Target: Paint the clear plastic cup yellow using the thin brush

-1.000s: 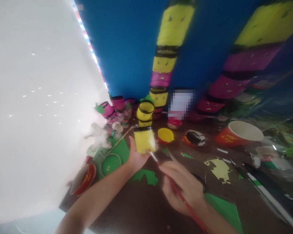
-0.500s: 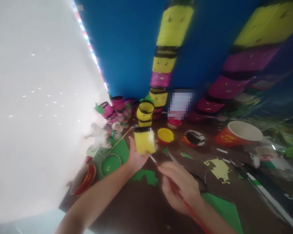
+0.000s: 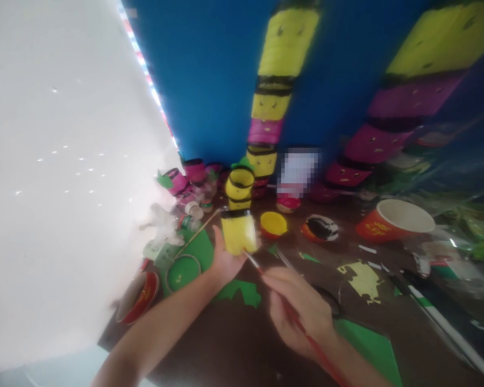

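My left hand (image 3: 227, 262) holds a yellow cup (image 3: 239, 233) with a black rim, its fingers mostly hidden behind the cup. My right hand (image 3: 296, 306) is closed around a red paintbrush (image 3: 289, 310), whose tip touches the lower part of the cup's yellow side. Just right of the cup is a small tub of yellow paint (image 3: 273, 224), and beyond it a bowl of black paint (image 3: 320, 228). Behind the held cup stands another yellow cup (image 3: 240, 184) with black bands and a green top.
Pink cups (image 3: 173, 181) and clear bottles stand at the back left. Green sheets (image 3: 365, 344), yellow paper scraps (image 3: 362, 280) and a large red paper cup (image 3: 391, 221) lie or stand around. A red bowl (image 3: 139, 298) is at the left edge. Stacked painted cups (image 3: 272, 105) rise against the blue wall.
The brush tip and my right hand have shifted very slightly on the held cup. My left hand and the cup look almost unmoved.
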`<state>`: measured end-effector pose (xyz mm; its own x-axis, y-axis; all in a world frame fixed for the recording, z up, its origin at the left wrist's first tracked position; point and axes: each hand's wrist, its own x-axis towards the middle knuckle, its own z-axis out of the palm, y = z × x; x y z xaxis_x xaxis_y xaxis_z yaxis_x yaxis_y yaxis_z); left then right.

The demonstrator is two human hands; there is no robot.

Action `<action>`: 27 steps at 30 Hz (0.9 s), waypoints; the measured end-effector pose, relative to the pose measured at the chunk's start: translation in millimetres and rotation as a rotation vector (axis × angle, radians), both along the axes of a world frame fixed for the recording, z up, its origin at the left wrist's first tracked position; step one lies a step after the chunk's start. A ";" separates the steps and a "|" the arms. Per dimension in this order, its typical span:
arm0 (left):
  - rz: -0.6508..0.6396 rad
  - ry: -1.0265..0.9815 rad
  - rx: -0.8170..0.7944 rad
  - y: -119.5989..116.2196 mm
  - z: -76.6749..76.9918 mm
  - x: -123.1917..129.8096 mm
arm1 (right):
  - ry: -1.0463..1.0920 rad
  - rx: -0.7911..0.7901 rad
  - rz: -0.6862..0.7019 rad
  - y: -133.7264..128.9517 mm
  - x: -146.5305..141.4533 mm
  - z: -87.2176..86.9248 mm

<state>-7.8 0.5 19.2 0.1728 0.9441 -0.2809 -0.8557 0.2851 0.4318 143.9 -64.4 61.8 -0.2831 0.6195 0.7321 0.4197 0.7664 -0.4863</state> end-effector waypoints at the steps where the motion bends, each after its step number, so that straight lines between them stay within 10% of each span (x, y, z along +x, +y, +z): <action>1: 0.001 0.001 -0.003 0.1 0.0 -0.1 | -0.005 -0.007 -0.005 0.2 -0.3 0.5; 27: 0.020 -0.014 -0.021 0.0 4.5 1.2 | 0.022 -0.055 -0.043 -2.3 -7.5 -6.0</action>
<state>-6.6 0.5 23.6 0.1576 0.9413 -0.2987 -0.8672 0.2766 0.4141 136.4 -66.7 55.7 -0.2399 0.6701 0.7025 0.4407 0.7199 -0.5362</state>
